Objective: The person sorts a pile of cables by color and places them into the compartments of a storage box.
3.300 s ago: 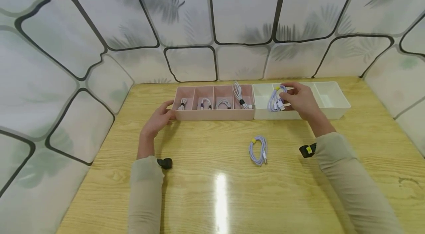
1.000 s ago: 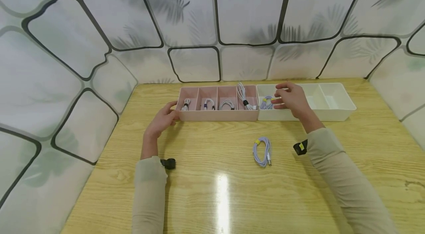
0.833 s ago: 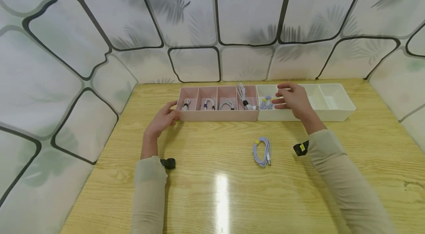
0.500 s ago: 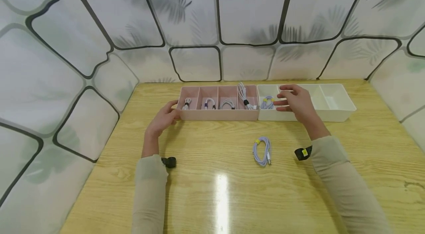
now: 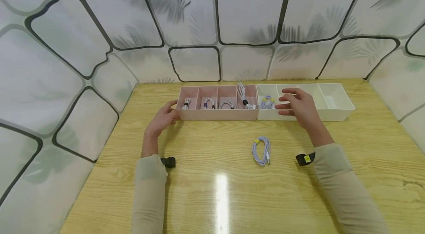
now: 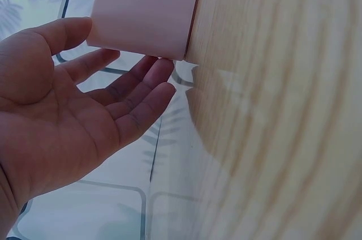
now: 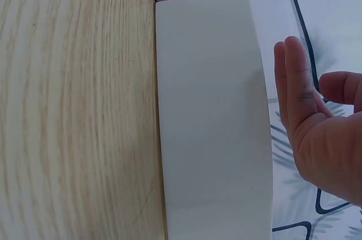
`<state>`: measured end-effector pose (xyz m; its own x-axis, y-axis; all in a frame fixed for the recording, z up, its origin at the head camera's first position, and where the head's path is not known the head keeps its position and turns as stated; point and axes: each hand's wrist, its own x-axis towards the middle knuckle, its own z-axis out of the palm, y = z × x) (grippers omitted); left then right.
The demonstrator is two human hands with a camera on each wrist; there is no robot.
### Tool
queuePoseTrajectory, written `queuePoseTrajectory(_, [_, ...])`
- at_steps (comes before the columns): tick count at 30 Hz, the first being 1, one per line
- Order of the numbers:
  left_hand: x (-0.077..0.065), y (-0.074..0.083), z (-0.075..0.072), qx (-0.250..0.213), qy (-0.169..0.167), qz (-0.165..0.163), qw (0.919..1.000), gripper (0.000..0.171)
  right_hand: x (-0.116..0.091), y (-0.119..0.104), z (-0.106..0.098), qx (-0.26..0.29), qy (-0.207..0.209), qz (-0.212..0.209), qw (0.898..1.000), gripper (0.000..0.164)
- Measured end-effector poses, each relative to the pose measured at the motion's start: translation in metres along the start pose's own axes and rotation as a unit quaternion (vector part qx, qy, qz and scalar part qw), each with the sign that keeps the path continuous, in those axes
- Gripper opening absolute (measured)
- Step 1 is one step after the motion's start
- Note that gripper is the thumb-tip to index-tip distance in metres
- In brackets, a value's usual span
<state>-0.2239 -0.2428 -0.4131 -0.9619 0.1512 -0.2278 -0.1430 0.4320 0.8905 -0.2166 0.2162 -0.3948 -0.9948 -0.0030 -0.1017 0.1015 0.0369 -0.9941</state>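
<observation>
With its fingertips, my left hand touches the left end of the pink divided box; its fingers look relaxed in the left wrist view. Over the white divided box hovers my right hand, fingers apart and holding nothing, partly covering the middle compartments. A coiled lilac cable with a yellow tie lies in the white box's leftmost compartment. Another coiled lilac cable, also yellow-tied, lies on the table in front of the boxes. Each pink compartment holds a bundled cable; the rightmost cable sticks up above the rim.
The two boxes stand end to end on the wooden table, near a patterned backdrop. Black wrist cameras sit by both cuffs. A bright light reflection falls across the table's front.
My right hand has let go of the lilac cable, which now lies in the white box's leftmost compartment. Since then it has drifted slightly right and nearer. The left hand stays at the pink box.
</observation>
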Motion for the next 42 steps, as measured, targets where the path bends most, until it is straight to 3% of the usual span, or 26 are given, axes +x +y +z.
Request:
queuePoseTrajectory(6, [0.004,-0.008,0.0,0.014,0.009,0.011,0.9998,0.061,-0.003,0.003,-0.004,0.021,-0.005,0.001,1.0,0.051])
queuePoseTrajectory(18, [0.003,-0.006,0.001,0.012,0.014,0.005,0.9998,0.058,-0.011,0.011,-0.009,0.058,-0.018,-0.001,0.998,0.047])
queuePoseTrajectory(27, [0.005,-0.005,0.002,-0.003,0.002,-0.006,1.0,0.058,-0.012,0.018,-0.012,0.03,-0.041,-0.014,0.999,0.05])
queuePoseTrajectory(33, [0.006,-0.004,0.003,0.013,0.002,0.001,0.9999,0.058,-0.013,0.017,-0.015,0.014,-0.065,-0.026,0.997,0.04])
queuePoseTrajectory(37, [0.006,-0.007,0.002,0.014,0.004,0.013,0.9998,0.058,-0.014,0.015,-0.02,0.002,-0.081,-0.011,0.997,0.033])
queuePoseTrajectory(42, [0.006,-0.009,0.002,0.02,-0.002,0.012,0.9997,0.058,-0.017,0.015,-0.027,-0.036,-0.095,0.009,0.995,0.043])
